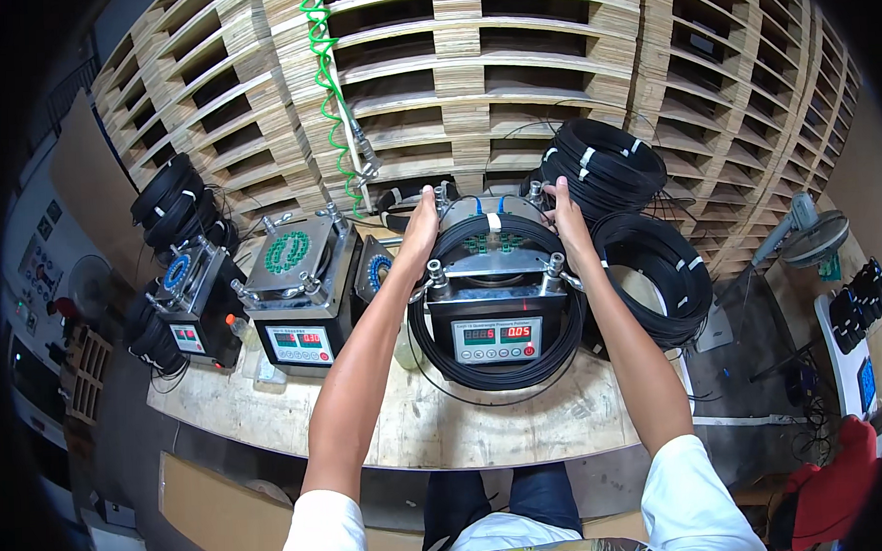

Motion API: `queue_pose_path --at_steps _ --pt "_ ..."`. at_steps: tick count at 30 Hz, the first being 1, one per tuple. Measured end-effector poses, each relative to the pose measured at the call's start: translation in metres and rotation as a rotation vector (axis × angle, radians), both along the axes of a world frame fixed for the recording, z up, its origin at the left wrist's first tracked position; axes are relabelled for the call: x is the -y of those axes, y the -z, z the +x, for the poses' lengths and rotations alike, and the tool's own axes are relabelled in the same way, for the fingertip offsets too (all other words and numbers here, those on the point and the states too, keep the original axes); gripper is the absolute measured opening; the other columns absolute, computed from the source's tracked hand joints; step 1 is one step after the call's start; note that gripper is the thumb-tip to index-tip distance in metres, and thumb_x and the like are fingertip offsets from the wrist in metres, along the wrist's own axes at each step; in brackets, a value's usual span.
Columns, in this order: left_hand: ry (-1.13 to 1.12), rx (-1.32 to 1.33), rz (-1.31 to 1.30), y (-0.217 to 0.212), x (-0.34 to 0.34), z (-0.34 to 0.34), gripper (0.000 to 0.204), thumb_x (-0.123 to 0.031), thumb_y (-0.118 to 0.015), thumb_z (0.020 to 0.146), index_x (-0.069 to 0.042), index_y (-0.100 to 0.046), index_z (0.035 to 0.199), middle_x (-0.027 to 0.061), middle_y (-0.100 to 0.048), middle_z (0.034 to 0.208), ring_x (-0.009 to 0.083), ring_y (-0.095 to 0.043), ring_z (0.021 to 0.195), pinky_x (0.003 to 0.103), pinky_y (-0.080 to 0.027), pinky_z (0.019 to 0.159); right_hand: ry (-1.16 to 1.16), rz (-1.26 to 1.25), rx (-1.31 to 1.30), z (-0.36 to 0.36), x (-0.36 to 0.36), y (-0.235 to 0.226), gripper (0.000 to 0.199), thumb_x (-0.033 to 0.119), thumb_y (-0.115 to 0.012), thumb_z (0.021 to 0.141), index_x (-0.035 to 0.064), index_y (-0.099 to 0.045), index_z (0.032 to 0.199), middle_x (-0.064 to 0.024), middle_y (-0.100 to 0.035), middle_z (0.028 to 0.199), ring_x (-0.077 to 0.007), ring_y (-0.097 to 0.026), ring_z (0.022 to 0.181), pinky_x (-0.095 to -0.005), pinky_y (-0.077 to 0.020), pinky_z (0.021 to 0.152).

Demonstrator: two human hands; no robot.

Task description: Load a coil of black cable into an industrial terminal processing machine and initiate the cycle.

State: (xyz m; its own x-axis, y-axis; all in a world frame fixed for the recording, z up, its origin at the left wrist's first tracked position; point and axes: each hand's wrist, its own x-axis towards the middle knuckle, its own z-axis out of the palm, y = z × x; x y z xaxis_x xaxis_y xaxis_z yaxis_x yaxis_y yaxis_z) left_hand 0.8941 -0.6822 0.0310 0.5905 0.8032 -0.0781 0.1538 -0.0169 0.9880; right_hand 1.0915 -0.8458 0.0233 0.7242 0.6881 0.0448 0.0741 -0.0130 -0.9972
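Both my arms reach forward over a metal test machine (497,337) with a red digital display on its front. A coil of black tubing (560,354) with a white tie lies around the machine's top. My left hand (422,223) grips the far left edge of the coil, near a metal post. On the far right edge, my right hand (564,211) holds the same coil. Green fittings show on the machine's plate between my hands.
Two similar machines (295,281) (191,304) stand to the left on the wooden bench (437,431). More black tubing coils (654,268) are stacked at right and far left (166,198). Wooden pallets (473,70) rise behind; a green spiral hose (330,95) hangs down. A fan (811,235) stands at right.
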Motion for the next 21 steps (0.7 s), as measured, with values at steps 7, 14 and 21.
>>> queue_pose_path --at_steps 7,14,21 --pt "-0.023 -0.084 0.097 0.008 -0.012 0.001 0.082 -0.067 -0.026 0.102 -0.003 -0.039 0.152 0.0149 -0.052 0.143 0.0242 -0.051 0.123 0.037 -0.034 0.108 0.014 -0.054 0.159 0.005 -0.008 0.008 0.084 0.071 -0.027 0.100 0.0003 -0.057 0.135 -0.0074 -0.057 0.088 -0.0149 -0.050 0.078 -0.0288 -0.0430 0.075" --pt "-0.094 -0.059 0.220 0.004 -0.006 0.007 0.083 -0.065 -0.025 0.102 0.001 -0.035 0.152 0.0195 -0.039 0.155 0.0307 -0.034 0.145 0.037 -0.025 0.117 0.010 -0.042 0.231 0.015 -0.017 0.019 0.075 0.060 -0.029 0.103 -0.0036 -0.060 0.128 -0.0193 -0.067 0.100 -0.0263 -0.063 0.087 -0.0364 -0.0486 0.085" --pt "-0.073 -0.056 0.236 -0.004 0.005 0.005 0.082 -0.063 -0.024 0.103 0.002 -0.034 0.152 0.0209 -0.036 0.157 0.0326 -0.030 0.148 0.038 -0.023 0.120 0.016 0.050 0.162 0.008 -0.009 0.013 0.074 0.064 -0.032 0.103 0.0003 -0.059 0.129 -0.0052 -0.057 0.089 -0.0141 -0.050 0.075 -0.0278 -0.0432 0.073"
